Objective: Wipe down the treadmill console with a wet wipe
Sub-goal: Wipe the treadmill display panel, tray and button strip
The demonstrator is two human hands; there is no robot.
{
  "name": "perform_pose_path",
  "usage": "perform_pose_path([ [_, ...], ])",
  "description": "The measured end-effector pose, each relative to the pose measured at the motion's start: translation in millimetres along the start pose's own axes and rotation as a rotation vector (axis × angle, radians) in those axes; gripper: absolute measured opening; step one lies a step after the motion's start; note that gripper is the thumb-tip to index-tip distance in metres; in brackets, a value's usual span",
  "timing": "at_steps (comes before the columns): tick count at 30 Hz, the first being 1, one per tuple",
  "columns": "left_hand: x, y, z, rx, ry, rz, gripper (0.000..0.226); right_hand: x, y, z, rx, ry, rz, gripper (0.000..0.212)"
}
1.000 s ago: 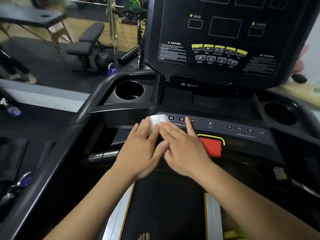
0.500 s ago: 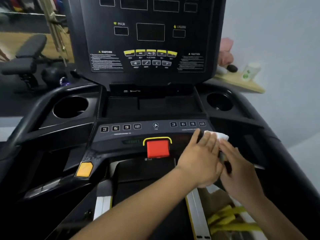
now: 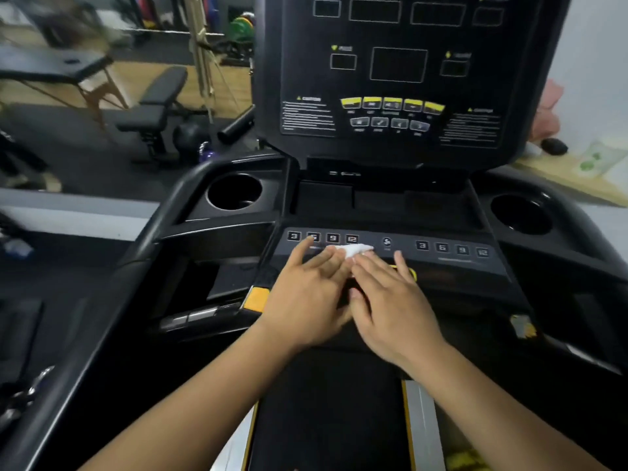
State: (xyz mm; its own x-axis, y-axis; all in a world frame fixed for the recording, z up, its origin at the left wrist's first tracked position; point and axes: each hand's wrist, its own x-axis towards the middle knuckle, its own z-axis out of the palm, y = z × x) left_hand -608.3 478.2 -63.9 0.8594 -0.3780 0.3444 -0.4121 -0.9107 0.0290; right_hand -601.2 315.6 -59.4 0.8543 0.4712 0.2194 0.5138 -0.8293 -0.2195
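Observation:
The black treadmill console (image 3: pixel 452 263) fills the view, with a row of number buttons on its lower grey strip and a tall display panel (image 3: pixel 397 79) above. A white wet wipe (image 3: pixel 353 249) lies on the strip just right of the left button group. My left hand (image 3: pixel 306 297) and my right hand (image 3: pixel 390 300) lie side by side, fingers straight, pressing the wipe flat against the strip. Only the wipe's far edge shows past my fingertips. My right hand covers most of the red stop button.
Cup holders sit at the left (image 3: pixel 234 192) and right (image 3: pixel 520 214) of the console. An orange tab (image 3: pixel 256 299) lies left of my hands. The running belt (image 3: pixel 329 413) is below. A weight bench (image 3: pixel 153 107) stands at the back left, a wooden shelf (image 3: pixel 574 175) at the right.
Both hands slid the wipe from the right end of the button strip back left to its middle. The view swung left with them.

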Motion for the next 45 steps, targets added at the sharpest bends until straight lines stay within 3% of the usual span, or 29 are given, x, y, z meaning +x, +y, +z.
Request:
perform_pose_path([
  [7,-81,-58,-9,0.004,0.016,-0.119,0.059,18,-74,28,0.044,-0.057,-0.186,0.058],
  [11,-106,-69,-2,-0.082,0.111,-0.113,0.055,10,-90,36,0.055,-0.073,-0.221,0.055],
  [18,-127,-63,9,-0.101,0.295,-0.006,0.028,-24,-92,43,0.098,-0.083,-0.207,0.051],
  [25,-146,-79,9,-0.157,0.321,0.094,0.041,-41,-113,61,0.112,-0.118,-0.189,0.050],
  [28,-145,-83,3,-0.198,0.305,0.127,0.037,-41,-114,61,0.129,-0.104,-0.191,0.047],
  [32,-134,-81,-14,-0.472,0.289,0.010,0.024,-39,-120,53,0.284,0.043,-0.180,0.038],
  [37,-101,-78,-39,-0.926,0.249,-0.466,0.011,-14,-118,23,0.570,0.223,0.110,0.037],
  [45,-64,-54,-57,-1.451,0.050,-0.577,0.016,-7,-102,-14,0.902,0.251,0.395,0.024],
])
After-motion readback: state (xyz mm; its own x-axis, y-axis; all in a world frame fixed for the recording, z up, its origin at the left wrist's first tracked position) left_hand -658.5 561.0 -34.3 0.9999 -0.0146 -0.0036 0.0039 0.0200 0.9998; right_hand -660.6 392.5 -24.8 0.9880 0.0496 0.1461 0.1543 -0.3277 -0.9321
